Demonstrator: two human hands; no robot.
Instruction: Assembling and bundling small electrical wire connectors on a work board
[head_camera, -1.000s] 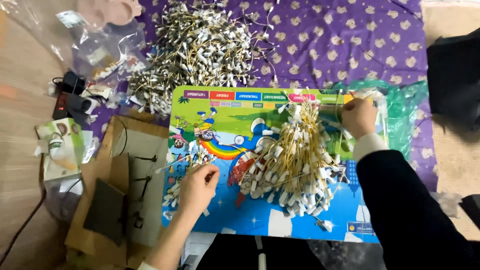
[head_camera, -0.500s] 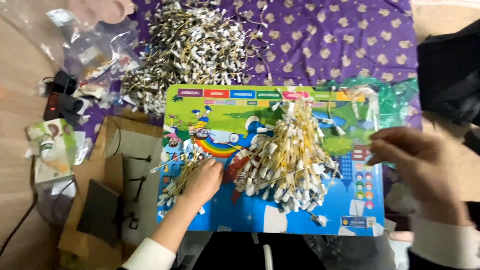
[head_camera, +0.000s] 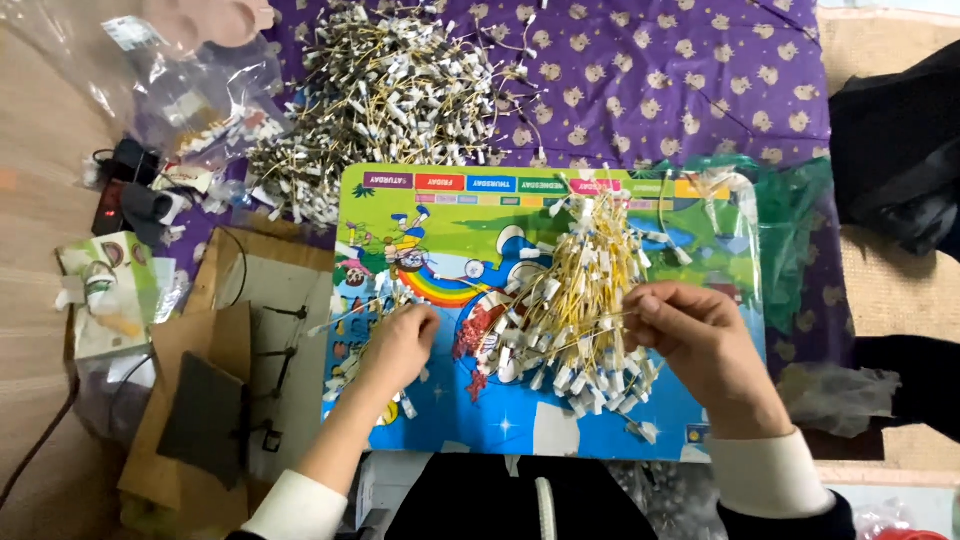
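A colourful picture board (head_camera: 470, 225) lies in front of me with a heap of yellow strings with white tags (head_camera: 575, 290) on its middle. My right hand (head_camera: 700, 345) rests on the right side of that heap, thumb and fingers pinched on a few yellow strings. My left hand (head_camera: 400, 340) lies fingers-down on a small cluster of tagged strings (head_camera: 375, 300) at the board's left part. A bigger loose pile of the same tagged strings (head_camera: 385, 95) sits beyond the board on the purple patterned cloth (head_camera: 680, 90).
Clear plastic bags (head_camera: 190, 100) and black gadgets with cables (head_camera: 130, 190) lie at the left. Cardboard pieces (head_camera: 215, 380) sit beside the board's left edge. A green plastic bag (head_camera: 800, 230) lies under the board's right end, dark fabric (head_camera: 900, 150) beyond it.
My right hand came from the board's upper right corner, swung out to the right, and is now down on the right side of the heap. My left hand stayed on the left cluster.
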